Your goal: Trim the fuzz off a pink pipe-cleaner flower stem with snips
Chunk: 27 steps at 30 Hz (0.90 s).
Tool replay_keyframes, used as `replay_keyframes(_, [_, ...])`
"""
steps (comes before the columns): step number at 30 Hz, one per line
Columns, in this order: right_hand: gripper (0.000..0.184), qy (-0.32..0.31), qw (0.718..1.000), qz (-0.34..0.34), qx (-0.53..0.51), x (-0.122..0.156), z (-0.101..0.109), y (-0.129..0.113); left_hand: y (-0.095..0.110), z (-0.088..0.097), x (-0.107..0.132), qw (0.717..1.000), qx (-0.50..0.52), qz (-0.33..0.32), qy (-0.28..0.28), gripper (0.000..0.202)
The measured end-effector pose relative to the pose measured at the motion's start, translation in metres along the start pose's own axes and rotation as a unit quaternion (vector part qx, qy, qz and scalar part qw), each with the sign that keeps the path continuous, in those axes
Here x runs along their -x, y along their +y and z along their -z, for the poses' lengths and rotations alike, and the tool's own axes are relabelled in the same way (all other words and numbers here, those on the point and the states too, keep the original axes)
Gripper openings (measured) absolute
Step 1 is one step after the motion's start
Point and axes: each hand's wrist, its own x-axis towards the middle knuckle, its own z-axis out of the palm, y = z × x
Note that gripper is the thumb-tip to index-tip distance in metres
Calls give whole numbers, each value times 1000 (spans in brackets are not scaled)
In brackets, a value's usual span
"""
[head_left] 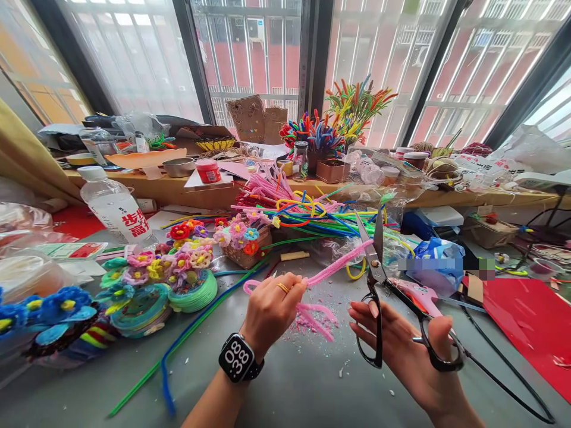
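Note:
My left hand (270, 310), with a watch on the wrist and a ring on one finger, pinches a pink pipe cleaner (335, 267) that stretches up to the right. My right hand (404, 342) grips black scissors (379, 279), thumb through one loop. The blades are open around the far end of the pink pipe cleaner. Short cut pink pieces (317, 317) and pink fluff lie on the grey table (303, 380) between my hands.
Small pipe-cleaner flower baskets (187, 274) stand at the left beside a water bottle (116, 209). A heap of coloured pipe cleaners (307, 211) lies behind. A pink glue gun (422, 296), red paper (530, 321) and black cable lie right. Long blue and green stems (191, 333) cross the table.

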Motion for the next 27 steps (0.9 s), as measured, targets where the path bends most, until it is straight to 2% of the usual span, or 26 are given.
replay_keyframes(4, [66,-8,1000,2,-13,1,-2,1,1,-1,1,1000,-1,2,-11,16])
replay_keyframes(10, [56,15,1000,0,-23,0,1,3,4,-4,0,1000,23,-11,-12,19])
replay_keyframes(15, [48,-2,1000,15,-18,0,1,3,3,-5,-1,1000,22,10,-21,16])
replay_keyframes(27, [51,12,998,42,36,1,-1,4,0,-6,3,999,26,32,-18,17])
